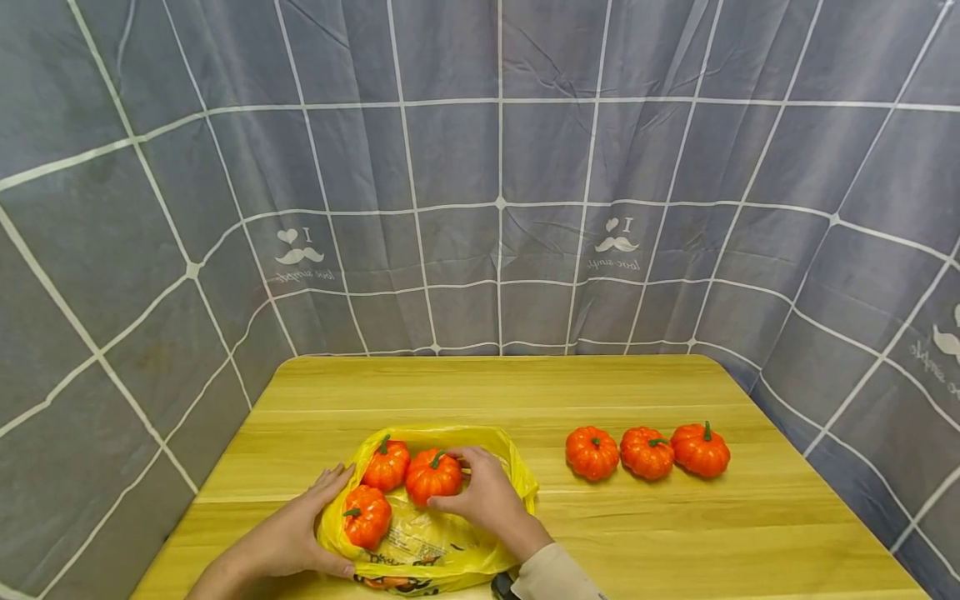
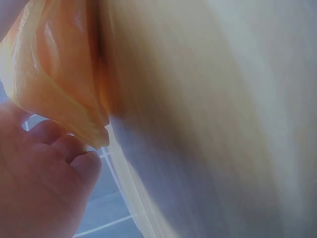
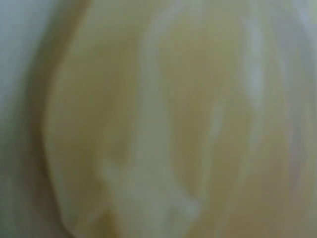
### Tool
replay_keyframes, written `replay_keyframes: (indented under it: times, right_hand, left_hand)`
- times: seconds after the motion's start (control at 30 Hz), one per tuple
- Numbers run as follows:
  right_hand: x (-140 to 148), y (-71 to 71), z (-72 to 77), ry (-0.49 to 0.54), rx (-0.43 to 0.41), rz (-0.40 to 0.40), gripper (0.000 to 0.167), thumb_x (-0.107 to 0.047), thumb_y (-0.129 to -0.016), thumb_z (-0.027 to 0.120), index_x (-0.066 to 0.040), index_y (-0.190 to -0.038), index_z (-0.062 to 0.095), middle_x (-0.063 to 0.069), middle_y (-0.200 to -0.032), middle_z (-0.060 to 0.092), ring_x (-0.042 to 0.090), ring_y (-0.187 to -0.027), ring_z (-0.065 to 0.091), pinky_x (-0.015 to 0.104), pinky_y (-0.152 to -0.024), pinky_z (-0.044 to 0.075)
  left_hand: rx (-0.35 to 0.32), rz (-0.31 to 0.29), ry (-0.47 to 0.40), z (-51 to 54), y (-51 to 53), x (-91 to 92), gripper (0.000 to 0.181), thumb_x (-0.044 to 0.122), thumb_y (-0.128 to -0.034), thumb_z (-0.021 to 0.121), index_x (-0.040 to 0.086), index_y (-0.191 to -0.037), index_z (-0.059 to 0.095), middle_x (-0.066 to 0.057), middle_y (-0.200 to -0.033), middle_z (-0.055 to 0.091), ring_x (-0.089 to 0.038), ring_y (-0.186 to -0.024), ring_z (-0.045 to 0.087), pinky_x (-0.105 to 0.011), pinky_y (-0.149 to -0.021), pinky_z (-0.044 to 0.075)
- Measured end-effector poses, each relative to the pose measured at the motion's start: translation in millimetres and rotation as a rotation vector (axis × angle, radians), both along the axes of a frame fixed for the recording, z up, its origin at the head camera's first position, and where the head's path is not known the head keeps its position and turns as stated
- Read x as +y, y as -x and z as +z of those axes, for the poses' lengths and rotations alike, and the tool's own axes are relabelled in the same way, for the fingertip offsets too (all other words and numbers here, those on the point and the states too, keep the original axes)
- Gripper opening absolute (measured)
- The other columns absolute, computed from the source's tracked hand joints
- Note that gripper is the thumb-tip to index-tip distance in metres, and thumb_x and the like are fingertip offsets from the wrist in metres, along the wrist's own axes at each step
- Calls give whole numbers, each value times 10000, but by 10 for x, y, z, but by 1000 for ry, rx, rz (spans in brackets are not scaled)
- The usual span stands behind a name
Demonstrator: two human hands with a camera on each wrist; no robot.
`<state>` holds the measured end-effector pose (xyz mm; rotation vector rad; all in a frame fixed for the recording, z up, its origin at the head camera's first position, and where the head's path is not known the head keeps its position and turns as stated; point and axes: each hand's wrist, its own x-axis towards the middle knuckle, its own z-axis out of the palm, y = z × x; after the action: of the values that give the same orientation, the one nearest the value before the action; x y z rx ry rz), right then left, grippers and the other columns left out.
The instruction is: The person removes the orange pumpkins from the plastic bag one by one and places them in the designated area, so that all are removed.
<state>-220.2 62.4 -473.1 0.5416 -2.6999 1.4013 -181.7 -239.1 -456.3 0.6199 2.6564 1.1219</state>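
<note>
A yellow plastic bag (image 1: 420, 537) lies with its mouth spread wide near the table's front edge. Inside it are two orange pumpkins, one at the back left (image 1: 387, 465) and one at the front left (image 1: 367, 517). My right hand (image 1: 491, 500) grips a third pumpkin (image 1: 433, 477) within the bag, thumb and fingers around its right side. My left hand (image 1: 292, 533) rests against the bag's left side, fingers spread along it; the left wrist view shows this hand (image 2: 44, 183) beside the bag (image 2: 59, 89). Blurred yellow plastic (image 3: 163, 119) fills most of the right wrist view.
Three more orange pumpkins (image 1: 592, 453), (image 1: 647, 453), (image 1: 701, 450) stand in a row on the wooden table (image 1: 487, 387), right of the bag. A small black object (image 1: 504, 586) is by the right sleeve. Grey checked curtains (image 1: 547, 158) surround the table's back and sides.
</note>
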Motion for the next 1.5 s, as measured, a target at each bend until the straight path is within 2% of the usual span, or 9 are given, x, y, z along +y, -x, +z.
replay_keyframes:
  times: [0.17,0.33,0.57,0.8,0.9,1.07,1.3,1.5]
  right_hand:
    - [15,-17,27,10,-4,25,650,-306,-722,916,-60,-1265,657,37,-1208,622,253,-1076,634,359,-900,554]
    - [51,-40,85,68,-18,61,636,-222,-718,903,-45,-1271,644,52,-1223,617,277,-1068,649,351,-883,565]
    - [123,-79,144,110,-3,68,622,-164,-713,874,-53,-1278,638,28,-1239,616,252,-1078,639,299,-885,550]
    - [247,-126,206,144,-4,54,625,-150,-714,857,-72,-1292,631,25,-1232,613,282,-1069,630,422,-886,564]
    - [317,-143,235,159,7,56,620,-139,-717,855,-70,-1290,629,28,-1222,618,279,-1076,627,432,-898,560]
    - [496,-181,277,177,45,34,616,-108,-710,851,-52,-1282,629,54,-1225,623,286,-1091,625,415,-900,555]
    - [783,-236,299,191,45,-8,609,-81,-695,856,-48,-1263,640,79,-1236,632,295,-1124,613,475,-938,530]
    - [1009,-271,288,191,41,-68,626,-29,-667,866,-50,-1252,646,76,-1225,639,285,-1136,610,473,-947,525]
  left_hand:
    - [-8,5,6,1,0,-13,1273,455,-627,942,-7,-1583,241,-366,-1587,129,-586,-1433,36,-767,-1059,100]
    - [14,4,20,-6,15,-14,1278,484,-616,938,-2,-1581,254,-367,-1584,140,-592,-1429,54,-767,-1057,106]
    - [19,1,16,-22,20,-1,1280,483,-613,940,-7,-1579,258,-367,-1583,144,-593,-1429,58,-767,-1059,112]
    - [9,-2,-5,-19,-18,-24,1272,446,-616,948,-18,-1576,254,-384,-1577,131,-603,-1424,47,-776,-1049,106]
    - [10,-2,-4,-23,-25,-29,1270,449,-619,945,-16,-1577,253,-383,-1578,126,-604,-1424,45,-774,-1048,105]
    - [42,-23,-5,-27,-6,-16,1254,429,-627,948,-21,-1573,258,-395,-1569,137,-624,-1410,63,-786,-1036,123]
    - [50,-31,-9,-27,12,-15,1252,408,-625,953,-43,-1564,260,-399,-1566,139,-631,-1405,63,-784,-1038,124]
    - [52,-30,-7,-20,0,-9,1256,425,-621,951,-50,-1561,265,-389,-1571,141,-623,-1410,66,-774,-1048,122]
